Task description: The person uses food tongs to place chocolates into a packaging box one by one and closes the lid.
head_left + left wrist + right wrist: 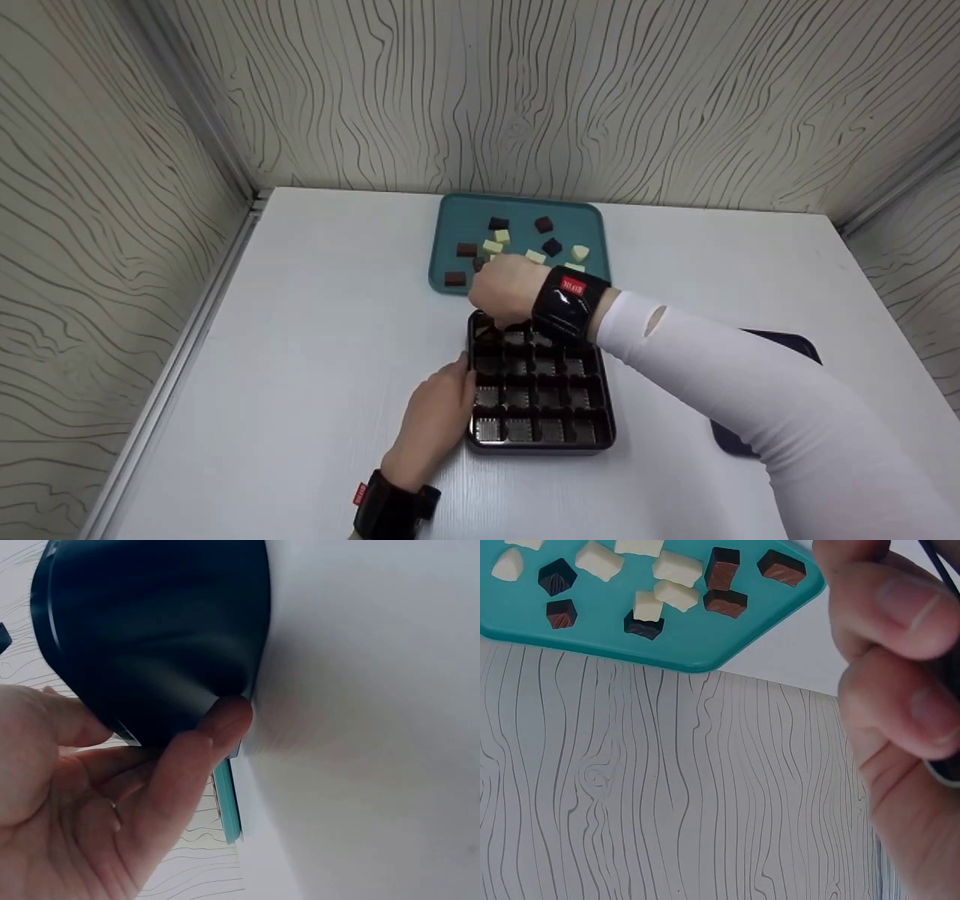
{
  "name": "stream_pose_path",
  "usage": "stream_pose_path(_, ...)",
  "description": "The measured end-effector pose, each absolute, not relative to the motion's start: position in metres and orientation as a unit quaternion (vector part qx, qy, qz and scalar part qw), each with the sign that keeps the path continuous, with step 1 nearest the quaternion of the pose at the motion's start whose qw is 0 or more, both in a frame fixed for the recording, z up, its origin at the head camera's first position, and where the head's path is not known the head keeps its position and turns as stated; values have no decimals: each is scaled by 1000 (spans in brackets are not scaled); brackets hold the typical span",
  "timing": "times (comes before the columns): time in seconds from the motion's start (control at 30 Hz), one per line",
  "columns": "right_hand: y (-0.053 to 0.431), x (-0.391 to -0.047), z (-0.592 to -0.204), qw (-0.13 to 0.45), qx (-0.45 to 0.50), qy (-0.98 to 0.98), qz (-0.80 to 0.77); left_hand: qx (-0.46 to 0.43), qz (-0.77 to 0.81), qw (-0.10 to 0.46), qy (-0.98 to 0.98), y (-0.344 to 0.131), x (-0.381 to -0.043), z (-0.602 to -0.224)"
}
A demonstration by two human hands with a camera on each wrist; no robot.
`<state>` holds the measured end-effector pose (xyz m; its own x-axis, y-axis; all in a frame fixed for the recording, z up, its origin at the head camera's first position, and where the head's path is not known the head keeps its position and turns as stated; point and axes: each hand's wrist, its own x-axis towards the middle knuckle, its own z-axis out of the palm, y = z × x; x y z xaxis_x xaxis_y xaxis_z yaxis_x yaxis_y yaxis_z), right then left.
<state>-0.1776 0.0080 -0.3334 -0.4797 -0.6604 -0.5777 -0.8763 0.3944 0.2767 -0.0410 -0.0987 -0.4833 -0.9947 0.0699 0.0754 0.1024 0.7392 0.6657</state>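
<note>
A black box [551, 412] with a dark grid of compartments lies on the table. My left hand [439, 409] grips its left side; in the left wrist view its fingers [187, 765] curl at the box's dark outer wall [157, 630]. My right hand [510, 289] is over the far-left corner of the box, fingers curled and pointing down. Their tips are hidden in the head view, and I cannot tell whether they hold a piece. In the right wrist view the bent fingers [900, 607] overlap the box's dark rim. A brownish thing shows in the compartment below that hand.
Behind the box stands a teal tray [442, 225] with several chocolates: white pieces [676, 568], brown pieces [781, 568] and dark pieces [557, 577]. A dark blue tray [731, 439] lies at the right, partly under the right sleeve [735, 375]. Patterned walls [480, 90] enclose the white table.
</note>
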Motion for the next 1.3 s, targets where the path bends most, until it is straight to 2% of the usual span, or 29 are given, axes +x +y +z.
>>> stream_pose_path(0.17,12,-177,-330,195,-465,822,265,-49,-359,27,-932,-99,-42,-484)
stream_pose_path(0.37,30,-175,-307,201,-432,849,229,-43,-357,22,-933,-100,-41,-482)
stream_pose_path(0.6,93,-178,-290,140,-414,891,123,-38,-357,11,-933,-100,-39,-482)
stream_pose_path(0.73,137,-190,-296,99,-384,916,68,-43,-361,12,-932,-100,-40,-482)
stream_pose_path(0.93,185,-219,-321,100,-326,938,60,-40,-365,7,-930,-102,-40,-484)
stream_pose_path(1.07,203,-236,-337,106,-319,939,77,-39,-364,5,-930,-103,-39,-483)
stream_pose_path(1.3,210,-251,-349,79,-323,938,98,-48,-363,13,-931,-101,-38,-482)
